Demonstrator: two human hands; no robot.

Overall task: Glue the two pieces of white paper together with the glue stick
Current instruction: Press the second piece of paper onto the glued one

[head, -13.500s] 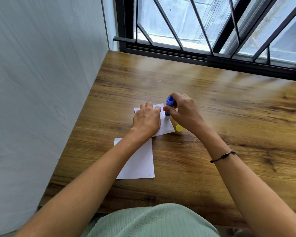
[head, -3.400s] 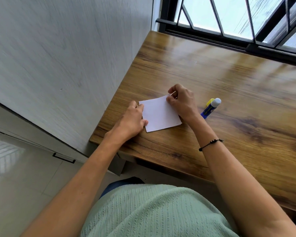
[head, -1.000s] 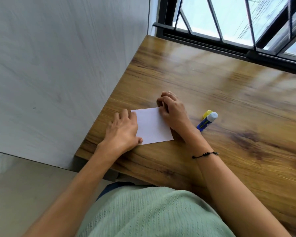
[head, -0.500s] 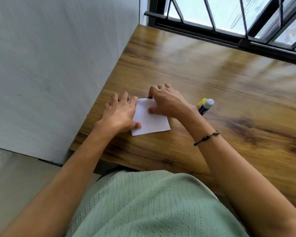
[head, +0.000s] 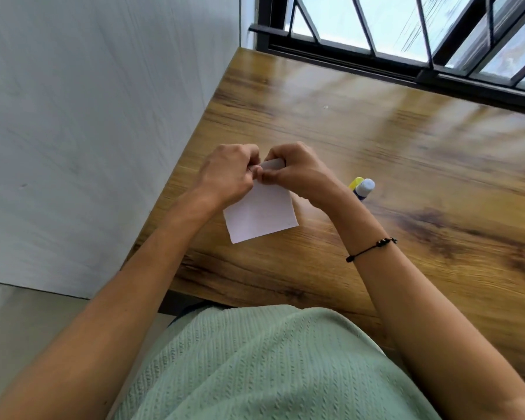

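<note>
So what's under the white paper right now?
The wooden table lies beneath the white paper. Whether a second sheet lies under it is hidden.

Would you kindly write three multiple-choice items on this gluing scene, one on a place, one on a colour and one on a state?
1. Where does the glue stick lie?
A. On the table to the right of the paper
B. In the left hand
C. On the window ledge

2. What colour is the bracelet on the right wrist?
A. Red
B. Black
C. White

3. How is the white paper held?
A. Untouched, flat on the table
B. Pinched at its far edge by both hands
C. Crumpled in one fist

Answers: 1 A, it rests on the wooden table beyond the right hand. 2 B, a thin dark cord. 3 B, the left hand and right hand meet at that edge.
</note>
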